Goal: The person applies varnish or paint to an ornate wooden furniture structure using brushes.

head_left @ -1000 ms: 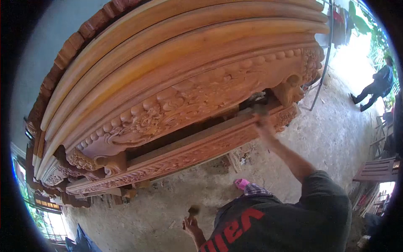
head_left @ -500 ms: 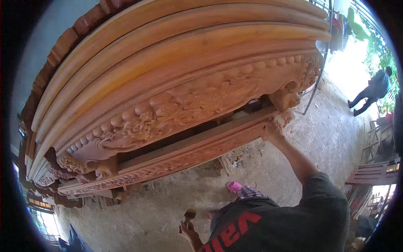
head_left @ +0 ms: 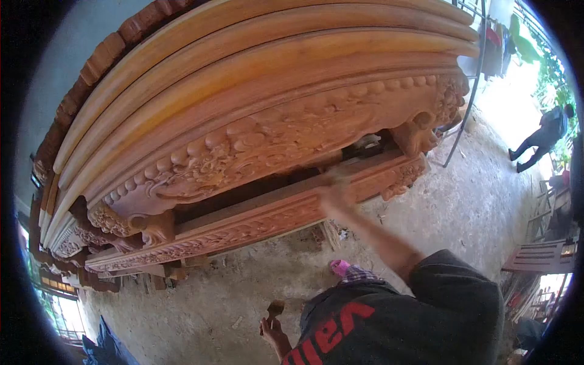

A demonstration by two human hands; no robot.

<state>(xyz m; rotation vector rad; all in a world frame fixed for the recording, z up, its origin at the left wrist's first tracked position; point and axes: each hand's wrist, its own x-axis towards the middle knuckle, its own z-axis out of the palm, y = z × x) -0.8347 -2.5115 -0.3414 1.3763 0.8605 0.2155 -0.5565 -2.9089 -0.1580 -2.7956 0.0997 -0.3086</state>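
Observation:
A large carved piece of reddish-brown wooden furniture [head_left: 292, 131] fills the upper part of the view, with a long carved lower rail [head_left: 243, 226] along its front. Over that rail, right of its middle, is my right hand [head_left: 333, 198], blurred by motion; its fingers and whatever they hold cannot be made out. Low in the view, away from the furniture, my left hand [head_left: 273, 332] is wrapped round the handle of a flat brush [head_left: 275, 308], bristles upward.
A person [head_left: 544, 137] in dark clothes is at the far right on the concrete floor [head_left: 462, 207]. Wooden slatted pieces [head_left: 540, 257] lie at the right edge. A metal frame [head_left: 471, 100] stands by the furniture's right end. Dark cloth [head_left: 109, 347] is at bottom left.
My right hand has moved left along the lower rail, away from its carved right end. My left hand still has the brush. The view has shifted slightly.

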